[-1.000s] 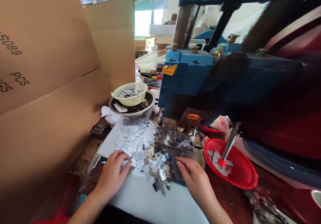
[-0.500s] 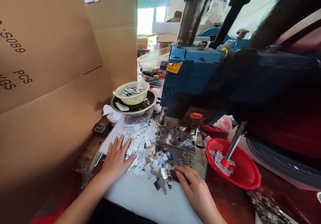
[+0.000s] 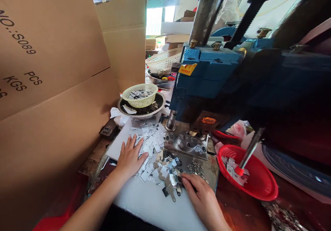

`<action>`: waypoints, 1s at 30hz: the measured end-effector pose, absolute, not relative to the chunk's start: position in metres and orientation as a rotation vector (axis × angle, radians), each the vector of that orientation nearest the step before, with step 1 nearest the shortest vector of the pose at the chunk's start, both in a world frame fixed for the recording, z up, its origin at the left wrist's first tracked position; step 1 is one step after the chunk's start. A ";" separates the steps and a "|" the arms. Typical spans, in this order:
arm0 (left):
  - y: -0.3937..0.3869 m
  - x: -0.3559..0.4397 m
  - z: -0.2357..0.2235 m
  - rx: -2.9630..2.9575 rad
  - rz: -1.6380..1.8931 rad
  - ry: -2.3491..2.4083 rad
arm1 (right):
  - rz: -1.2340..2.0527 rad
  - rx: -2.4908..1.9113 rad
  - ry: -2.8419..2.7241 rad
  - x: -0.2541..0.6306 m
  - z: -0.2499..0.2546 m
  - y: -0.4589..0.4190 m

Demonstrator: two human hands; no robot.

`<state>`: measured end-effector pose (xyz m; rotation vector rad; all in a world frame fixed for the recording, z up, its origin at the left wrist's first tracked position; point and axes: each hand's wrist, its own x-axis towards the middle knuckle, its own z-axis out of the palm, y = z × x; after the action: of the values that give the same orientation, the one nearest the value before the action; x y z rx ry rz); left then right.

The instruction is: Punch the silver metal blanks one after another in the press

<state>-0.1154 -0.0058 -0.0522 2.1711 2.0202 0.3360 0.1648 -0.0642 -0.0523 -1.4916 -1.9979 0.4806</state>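
My left hand (image 3: 131, 157) lies palm down with its fingers spread, resting on the near left edge of a pile of flat silvery metal plates (image 3: 148, 144). My right hand (image 3: 202, 195) is at the right side of a heap of stamped metal pieces with rounded tabs (image 3: 165, 172). Its thumb and index finger come together at that heap's edge; what is between the fingertips, if anything, cannot be made out. Just beyond both piles is the round steel die (image 3: 187, 142) on the bed of a blue press (image 3: 207, 72). Small metal bits (image 3: 196, 167) lie scattered on the bed.
A red plastic basket (image 3: 269, 186) holding white plates and a red-tipped rod (image 3: 249, 153) stands at the right. A cream basket (image 3: 141, 101) sits in a metal bowl (image 3: 162, 107) behind. Large cardboard (image 3: 59, 61) walls the left. White foam sheet (image 3: 139, 203) lies in front.
The view has turned a little to the left, so the scene sits further right. My left hand still rests on the plates, and my right fingers remain at the edge of the heap.
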 end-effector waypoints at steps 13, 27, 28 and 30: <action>0.016 -0.089 -0.034 2.244 0.523 2.061 | 0.439 -1.499 -1.864 0.163 -0.052 -0.069; 0.018 -0.095 -0.024 2.207 0.869 1.946 | 0.057 -1.833 -2.134 0.177 -0.041 -0.029; 0.015 -0.095 -0.022 2.160 0.922 1.900 | 0.039 -1.856 -2.152 0.174 -0.041 -0.028; 0.008 -0.091 -0.020 2.027 1.000 1.817 | 0.035 -1.853 -2.176 0.171 -0.039 -0.027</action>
<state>-0.0911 0.0079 -0.0195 2.0266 1.8173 0.9997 0.1711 -0.0273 -0.0393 -1.8526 -2.1757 0.0355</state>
